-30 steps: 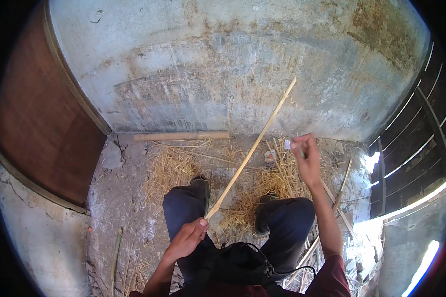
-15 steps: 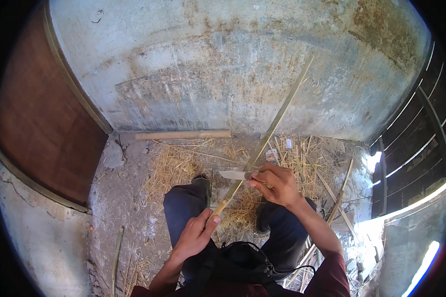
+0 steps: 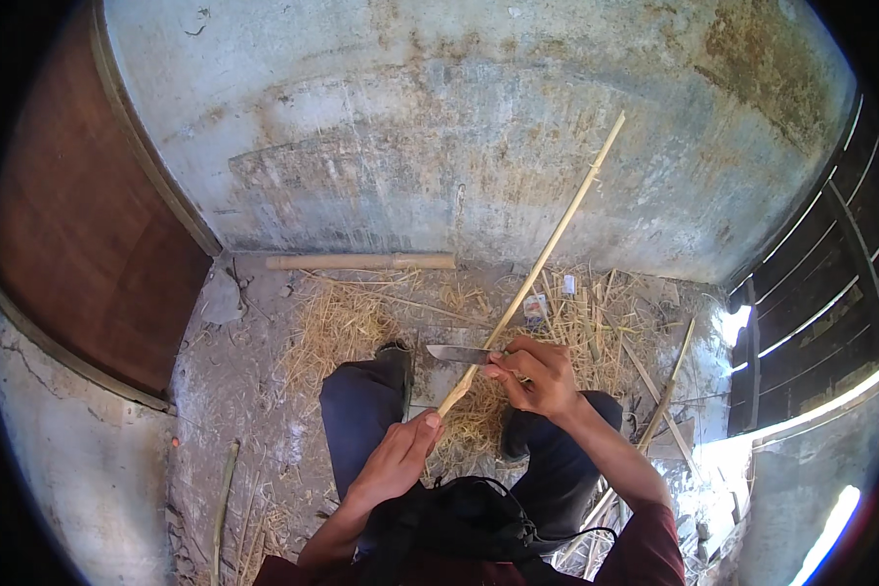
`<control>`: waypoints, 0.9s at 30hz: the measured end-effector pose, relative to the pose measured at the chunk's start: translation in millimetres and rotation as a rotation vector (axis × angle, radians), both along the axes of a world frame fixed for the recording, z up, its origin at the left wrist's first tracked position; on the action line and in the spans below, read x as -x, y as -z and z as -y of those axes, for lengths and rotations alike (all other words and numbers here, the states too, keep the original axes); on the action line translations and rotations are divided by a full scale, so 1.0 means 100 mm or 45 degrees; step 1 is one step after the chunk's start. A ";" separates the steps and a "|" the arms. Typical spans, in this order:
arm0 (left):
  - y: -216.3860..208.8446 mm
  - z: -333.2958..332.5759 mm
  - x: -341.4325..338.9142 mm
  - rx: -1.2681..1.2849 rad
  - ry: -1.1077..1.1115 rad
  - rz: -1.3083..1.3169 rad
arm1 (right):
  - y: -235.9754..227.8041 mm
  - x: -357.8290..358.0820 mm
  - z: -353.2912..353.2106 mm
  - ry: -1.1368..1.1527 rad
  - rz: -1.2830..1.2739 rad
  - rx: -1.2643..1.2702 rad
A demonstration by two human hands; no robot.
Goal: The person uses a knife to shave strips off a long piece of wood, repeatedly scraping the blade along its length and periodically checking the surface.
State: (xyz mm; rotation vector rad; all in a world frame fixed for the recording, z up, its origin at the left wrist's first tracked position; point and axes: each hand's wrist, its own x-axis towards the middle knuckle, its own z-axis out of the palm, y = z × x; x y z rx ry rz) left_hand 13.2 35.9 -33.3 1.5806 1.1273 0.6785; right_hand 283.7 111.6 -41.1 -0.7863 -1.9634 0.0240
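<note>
A long, pale split bamboo strip (image 3: 552, 239) slants away from me, up and to the right, its far end in front of the wall. My left hand (image 3: 397, 459) is closed round its near end, thumb lying along the top. In my right hand (image 3: 542, 376) is a knife (image 3: 459, 354), gripped by the handle. Its blade points left and crosses the strip a little beyond my left hand. The strip's pale yellow face shows, with small splinters raised near the far end. My fingers hide most of the knife handle.
Straw-like shavings (image 3: 332, 337) lie on the dirt floor around my feet. A bamboo pole (image 3: 361, 262) rests along the base of the stained wall (image 3: 410, 146). Several cut sticks (image 3: 669, 391) lie to the right, another stick (image 3: 227, 498) at left. A brown door (image 3: 88, 215) stands left, dark slatted boards (image 3: 820, 264) right.
The bamboo strip has turned, showing its pale face instead of the greenish edge. My left hand has shifted slightly right; the knife blade has tilted and looks darker.
</note>
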 end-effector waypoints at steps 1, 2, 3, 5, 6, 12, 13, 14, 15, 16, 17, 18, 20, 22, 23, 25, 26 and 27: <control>0.01 0.00 0.00 -0.002 -0.005 -0.009 | 0.00 0.01 -0.01 0.011 -0.001 -0.021; 0.04 0.00 0.01 -0.004 -0.009 -0.017 | 0.00 0.02 -0.02 0.021 -0.001 -0.043; 0.06 0.00 0.02 -0.006 -0.013 -0.026 | 0.00 0.03 -0.03 0.042 -0.014 -0.026; 0.11 0.01 0.05 0.023 -0.023 -0.019 | -0.03 0.03 -0.05 0.081 -0.040 -0.001; 0.13 0.02 0.07 0.038 -0.028 -0.016 | -0.03 0.02 -0.09 0.105 -0.062 0.015; 0.17 0.09 0.10 0.047 -0.054 -0.011 | 0.05 -0.07 -0.17 0.161 -0.098 0.043; 0.16 0.10 0.10 0.048 -0.055 -0.012 | 0.05 -0.07 -0.18 0.173 -0.100 0.050; 0.15 0.11 0.11 0.050 -0.055 -0.013 | 0.05 -0.08 -0.19 0.185 -0.101 0.057; 0.15 0.11 0.12 0.051 -0.055 -0.013 | 0.07 -0.12 -0.22 0.221 -0.137 0.068; 0.16 0.12 0.14 0.063 -0.051 -0.018 | 0.07 -0.17 -0.29 0.253 -0.174 0.069; 0.21 0.17 0.18 0.074 -0.047 -0.023 | 0.07 -0.21 -0.34 0.285 -0.211 0.070; 0.24 0.21 0.21 0.087 -0.042 -0.028 | 0.08 -0.23 -0.35 0.279 -0.208 0.060; 0.24 0.23 0.24 0.093 -0.036 -0.056 | 0.06 -0.24 -0.35 0.272 -0.200 0.032; 0.20 0.27 0.28 0.098 -0.025 -0.064 | 0.04 -0.27 -0.36 0.328 -0.217 0.134; 0.17 0.30 0.31 0.100 -0.017 -0.057 | 0.02 -0.28 -0.36 0.353 -0.225 0.183; 0.17 0.38 0.37 0.110 -0.015 -0.051 | -0.01 -0.38 -0.40 0.385 -0.233 0.247; 0.20 0.42 0.40 0.119 -0.021 -0.053 | -0.01 -0.43 -0.45 0.401 -0.237 0.276; 0.21 0.44 0.42 0.128 -0.028 -0.056 | -0.01 -0.44 -0.49 0.380 -0.208 0.195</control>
